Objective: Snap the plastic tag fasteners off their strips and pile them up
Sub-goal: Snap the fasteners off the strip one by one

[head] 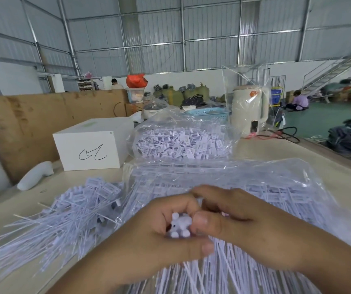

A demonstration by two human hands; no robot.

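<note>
Currently both hands are gripping one strip (180,227) at centre: left hand (155,232) curled under, right hand (223,215) pinching w/ thumb. Loose pile (64,219) is building at left; bagged strips (244,187) are waiting behind. Approx. partway, much left.

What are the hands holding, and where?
Both hands, left and right, pinch a strip of fasteners at its knobby head end.
</note>
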